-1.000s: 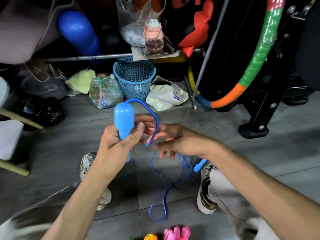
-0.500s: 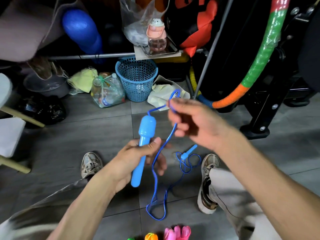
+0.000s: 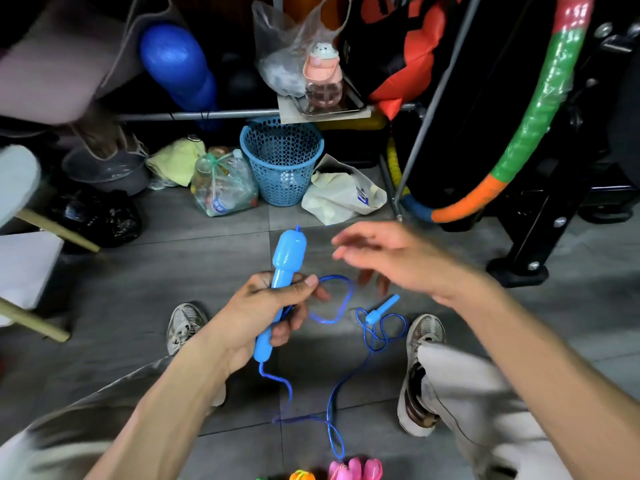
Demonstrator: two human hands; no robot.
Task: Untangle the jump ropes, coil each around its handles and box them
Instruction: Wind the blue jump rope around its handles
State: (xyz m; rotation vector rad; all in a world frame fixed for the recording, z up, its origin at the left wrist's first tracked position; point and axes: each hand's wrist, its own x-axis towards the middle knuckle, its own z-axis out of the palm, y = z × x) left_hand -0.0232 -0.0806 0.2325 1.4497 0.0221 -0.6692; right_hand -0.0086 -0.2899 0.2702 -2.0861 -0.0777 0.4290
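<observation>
At the near edge of the view, below both hands, pink toys (image 3: 356, 468) and an orange toy (image 3: 302, 475) lie on the floor (image 3: 173, 258). The blue cord (image 3: 334, 403) runs up from them between the shoes.

The left hand (image 3: 263, 313) grips the blue handle (image 3: 282, 289) at mid-shaft, fingers curled round it and thumb pressed across the front. The bulbous head stands above the thumb; the tail end projects below the palm. Cord leaves the tail end and drops to the floor. A separate loop of cord (image 3: 337, 299) hangs just beyond the fingertips, towards the right hand.

The right hand (image 3: 398, 261) hovers above that loop, fingers spread wide and blurred — it holds nothing that can be made out. The second handle (image 3: 382, 308) lies on the floor under the right wrist, with small twisted loops of cord around it.

Risks from this position:
- The loop by the left fingertips is unsupported. If the right hand does not take it, it may drop and cross the cord below.
- The twisted loops at the second handle may tighten into a knot if the cord is pulled hard from the left hand.
- Cord near the toys may snag them and drag them along.

Beyond the hands stand a blue basket (image 3: 282, 161) and a bag of bottles (image 3: 221, 185) — no box is identifiable.
</observation>
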